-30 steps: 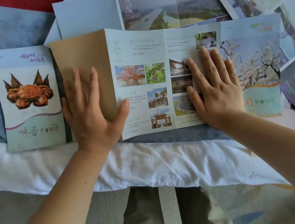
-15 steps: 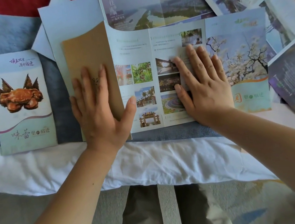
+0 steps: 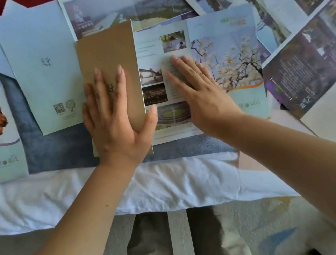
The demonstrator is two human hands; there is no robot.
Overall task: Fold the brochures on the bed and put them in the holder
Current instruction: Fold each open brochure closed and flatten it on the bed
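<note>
Pressing brochure (image 3: 226, 58): left hand (image 3: 111, 118) on folded brown panel (image 3: 106, 49), right hand (image 3: 199, 97) on photos (image 3: 155, 94); fingers (image 3: 120, 80) seemingly flat.

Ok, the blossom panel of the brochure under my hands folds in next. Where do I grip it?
Probably its free right edge, coming from the right. The blossom panel lies flat and joins the photo panel on its left, so only that outer edge can lift. The left hand presses the brown panel flat; the right hand lies open across that join.
</note>
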